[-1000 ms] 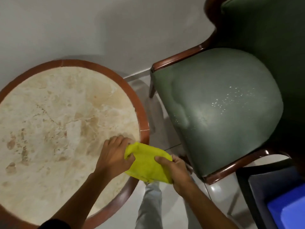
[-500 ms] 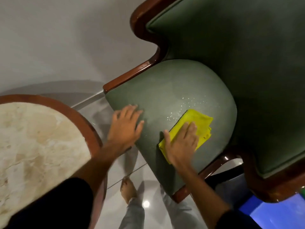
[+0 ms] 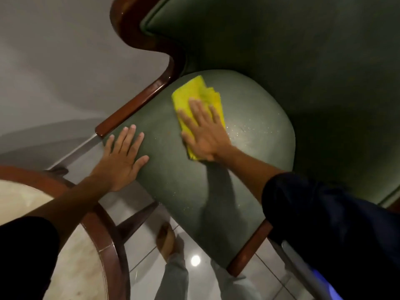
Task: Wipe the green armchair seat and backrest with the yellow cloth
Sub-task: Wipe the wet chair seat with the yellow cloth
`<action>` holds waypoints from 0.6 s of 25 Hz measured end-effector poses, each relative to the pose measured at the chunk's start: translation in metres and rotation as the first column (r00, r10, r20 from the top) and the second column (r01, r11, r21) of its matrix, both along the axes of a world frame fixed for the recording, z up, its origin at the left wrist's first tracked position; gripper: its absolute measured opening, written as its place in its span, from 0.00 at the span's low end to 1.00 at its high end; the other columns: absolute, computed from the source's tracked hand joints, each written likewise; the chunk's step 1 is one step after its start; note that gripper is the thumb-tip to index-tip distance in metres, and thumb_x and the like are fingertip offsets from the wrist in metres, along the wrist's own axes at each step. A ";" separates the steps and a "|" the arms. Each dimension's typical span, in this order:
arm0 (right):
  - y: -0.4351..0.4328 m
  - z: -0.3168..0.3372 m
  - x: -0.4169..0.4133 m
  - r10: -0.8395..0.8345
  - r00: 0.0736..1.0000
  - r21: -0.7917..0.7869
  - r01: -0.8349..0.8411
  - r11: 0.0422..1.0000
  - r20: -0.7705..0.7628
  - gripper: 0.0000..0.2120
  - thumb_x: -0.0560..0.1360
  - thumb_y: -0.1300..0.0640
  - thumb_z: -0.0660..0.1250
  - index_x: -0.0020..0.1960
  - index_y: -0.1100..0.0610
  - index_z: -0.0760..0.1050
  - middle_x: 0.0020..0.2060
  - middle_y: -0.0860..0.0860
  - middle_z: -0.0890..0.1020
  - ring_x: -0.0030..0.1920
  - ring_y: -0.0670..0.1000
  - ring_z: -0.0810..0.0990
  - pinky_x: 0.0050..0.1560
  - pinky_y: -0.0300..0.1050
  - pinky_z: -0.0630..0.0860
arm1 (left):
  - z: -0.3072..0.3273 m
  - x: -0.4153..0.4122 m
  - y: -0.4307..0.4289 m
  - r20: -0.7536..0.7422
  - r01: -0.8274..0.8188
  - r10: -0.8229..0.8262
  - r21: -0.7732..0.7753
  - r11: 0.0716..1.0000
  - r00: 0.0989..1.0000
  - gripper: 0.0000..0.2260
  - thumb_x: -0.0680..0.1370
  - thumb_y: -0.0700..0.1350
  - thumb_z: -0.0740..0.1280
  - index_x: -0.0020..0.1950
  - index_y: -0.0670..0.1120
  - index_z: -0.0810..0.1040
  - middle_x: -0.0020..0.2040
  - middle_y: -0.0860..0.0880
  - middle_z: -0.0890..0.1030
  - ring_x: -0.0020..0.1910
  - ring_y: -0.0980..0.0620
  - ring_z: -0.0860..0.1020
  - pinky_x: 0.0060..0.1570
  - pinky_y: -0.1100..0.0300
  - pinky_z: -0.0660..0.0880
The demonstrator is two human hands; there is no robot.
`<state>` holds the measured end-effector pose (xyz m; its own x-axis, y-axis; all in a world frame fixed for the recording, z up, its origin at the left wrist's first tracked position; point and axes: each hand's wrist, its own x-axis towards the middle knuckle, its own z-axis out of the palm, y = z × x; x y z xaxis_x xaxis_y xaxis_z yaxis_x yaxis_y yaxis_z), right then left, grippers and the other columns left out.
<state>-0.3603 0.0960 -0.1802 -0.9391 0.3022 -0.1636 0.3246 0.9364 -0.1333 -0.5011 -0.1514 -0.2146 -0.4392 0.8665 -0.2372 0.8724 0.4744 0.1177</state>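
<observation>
On the green seat [image 3: 194, 180], my right hand [image 3: 205, 135] is pressing the yellow cloth [image 3: 194, 94] flat, fingers spread, near the back-left corner. Left hand [image 3: 121, 156] is bracing, splayed, empty. Specks are remaining to the right; backrest [image 3: 303, 50] looking untouched.

Counted: one green armchair [image 3: 216, 191], one yellow cloth [image 3: 194, 94], two hands, left hand [image 3: 121, 159] and right hand [image 3: 203, 133], both pressed flat; one round table [image 3: 95, 230]; one bare foot [image 3: 166, 241] on the floor.
</observation>
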 end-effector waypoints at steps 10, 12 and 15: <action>-0.116 -0.001 0.180 -0.858 0.513 0.012 0.859 0.512 -0.026 0.26 0.81 0.49 0.53 0.77 0.57 0.61 0.76 0.68 0.59 0.76 0.69 0.56 0.73 0.65 0.54 | 0.011 -0.001 -0.001 0.122 -0.012 0.008 0.028 1.000 0.992 0.34 0.78 0.65 0.36 0.78 0.46 0.44 0.80 0.41 0.47 0.79 0.43 0.45 0.76 0.40 0.43; -0.177 -0.003 0.206 -0.596 0.803 0.089 0.593 0.800 0.011 0.27 0.80 0.48 0.53 0.76 0.54 0.62 0.76 0.64 0.61 0.77 0.65 0.56 0.74 0.66 0.53 | 0.009 -0.004 -0.003 0.119 0.005 -0.009 0.037 0.999 0.993 0.33 0.78 0.65 0.36 0.78 0.47 0.43 0.80 0.42 0.46 0.79 0.45 0.44 0.76 0.41 0.43; -0.169 -0.006 0.213 0.050 0.994 0.181 -0.068 0.981 0.100 0.27 0.79 0.46 0.57 0.76 0.50 0.62 0.76 0.57 0.64 0.77 0.60 0.56 0.73 0.67 0.56 | 0.018 -0.016 -0.008 0.198 0.030 -0.046 0.084 0.996 0.979 0.30 0.80 0.62 0.38 0.79 0.50 0.47 0.81 0.45 0.48 0.79 0.48 0.45 0.77 0.43 0.46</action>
